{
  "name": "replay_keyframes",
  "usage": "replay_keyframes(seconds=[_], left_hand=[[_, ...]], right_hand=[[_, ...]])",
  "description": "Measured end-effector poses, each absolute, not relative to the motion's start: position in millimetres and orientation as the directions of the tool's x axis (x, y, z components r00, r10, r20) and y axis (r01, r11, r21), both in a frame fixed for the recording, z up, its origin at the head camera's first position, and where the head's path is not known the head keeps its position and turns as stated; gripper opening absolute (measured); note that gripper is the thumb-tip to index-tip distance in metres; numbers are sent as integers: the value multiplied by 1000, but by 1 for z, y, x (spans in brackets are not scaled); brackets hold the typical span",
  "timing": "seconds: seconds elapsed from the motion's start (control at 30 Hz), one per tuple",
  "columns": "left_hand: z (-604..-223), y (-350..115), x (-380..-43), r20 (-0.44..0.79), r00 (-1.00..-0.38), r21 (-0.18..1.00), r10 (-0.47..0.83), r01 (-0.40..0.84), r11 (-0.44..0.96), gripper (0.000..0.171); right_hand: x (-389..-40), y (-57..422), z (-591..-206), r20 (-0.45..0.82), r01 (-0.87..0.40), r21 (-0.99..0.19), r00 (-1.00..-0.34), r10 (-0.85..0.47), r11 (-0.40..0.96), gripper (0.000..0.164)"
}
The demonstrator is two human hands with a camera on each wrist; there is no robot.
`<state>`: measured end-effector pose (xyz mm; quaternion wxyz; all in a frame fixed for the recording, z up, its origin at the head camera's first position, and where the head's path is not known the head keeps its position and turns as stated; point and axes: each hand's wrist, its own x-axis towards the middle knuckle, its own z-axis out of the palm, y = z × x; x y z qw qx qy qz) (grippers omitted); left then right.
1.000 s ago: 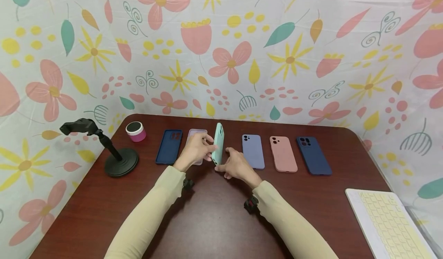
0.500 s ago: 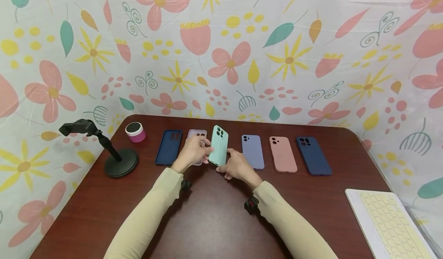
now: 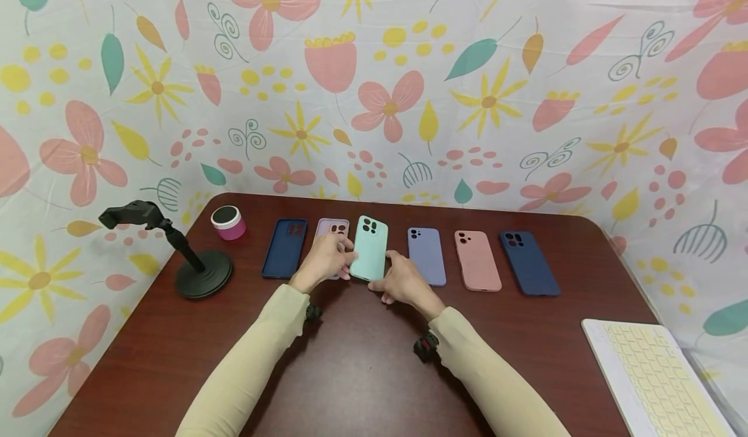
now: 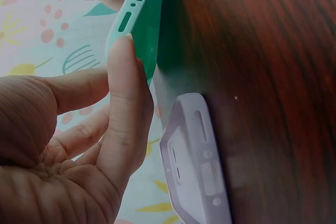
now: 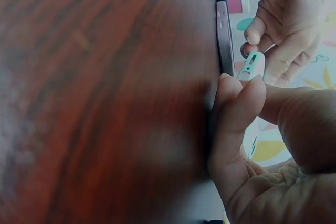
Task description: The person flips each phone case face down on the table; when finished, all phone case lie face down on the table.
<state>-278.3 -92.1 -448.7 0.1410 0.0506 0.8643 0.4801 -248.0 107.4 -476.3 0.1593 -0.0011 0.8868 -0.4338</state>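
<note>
A mint-green phone case (image 3: 369, 249) is held at a tilt, low over the table, its camera cutouts toward the far edge. My left hand (image 3: 324, 255) pinches its left side; in the left wrist view a fingertip presses beside the port openings of the mint rim (image 4: 125, 20). At its lower right corner, my right hand (image 3: 403, 280) pinches the edge between thumb and finger, seen close in the right wrist view with the mint corner (image 5: 253, 65). A lilac phone case (image 3: 334, 224) lies partly hidden behind my left hand.
To the left lie a dark blue case (image 3: 284, 249), a pink jar (image 3: 229, 224) and a black stand (image 3: 204, 274). A periwinkle case (image 3: 427, 256), a pink case (image 3: 478, 260) and another dark blue case (image 3: 530, 263) line up rightward. A white keyboard (image 3: 654, 365) sits front right.
The mint case has turned from nearly edge-on to showing its back, and its top has come down slightly. Both hands keep almost the same place.
</note>
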Motion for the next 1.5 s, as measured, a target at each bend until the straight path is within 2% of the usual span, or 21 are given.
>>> replay_keyframes(seconds=[0.2, 0.47, 0.73, 0.97, 1.17, 1.37, 1.43, 1.5], left_hand=[[-452, -89, -278, -182, -956, 798, 228, -8, 603, 27], [-455, -82, -278, -162, -962, 708, 219, 41, 705, 46], [-456, -75, -281, -174, -947, 647, 271, 98, 756, 42], [-503, -76, -314, -191, -934, 599, 303, 133, 789, 41], [-520, -74, -325, -198, -930, 571, 310, 148, 808, 48], [-511, -72, -318, -203, -928, 574, 312, 145, 806, 37], [-496, -71, -307, -202, -931, 584, 303, 134, 801, 32], [-481, -70, -294, -188, -940, 597, 286, 121, 793, 35]], right_hand=[[-246, 108, -476, -279, 137, -763, -951, -130, 632, 95], [-244, 110, -474, -283, 142, -754, -951, -123, 641, 96], [-243, 112, -473, -279, 140, -746, -953, -115, 651, 95], [-244, 113, -473, -289, 153, -738, -952, -103, 657, 95], [-245, 113, -473, -295, 164, -737, -951, -93, 656, 94], [-243, 113, -472, -285, 159, -748, -954, -97, 644, 92], [-243, 114, -471, -287, 161, -748, -953, -96, 644, 92], [-243, 114, -471, -295, 168, -742, -951, -92, 649, 94]])
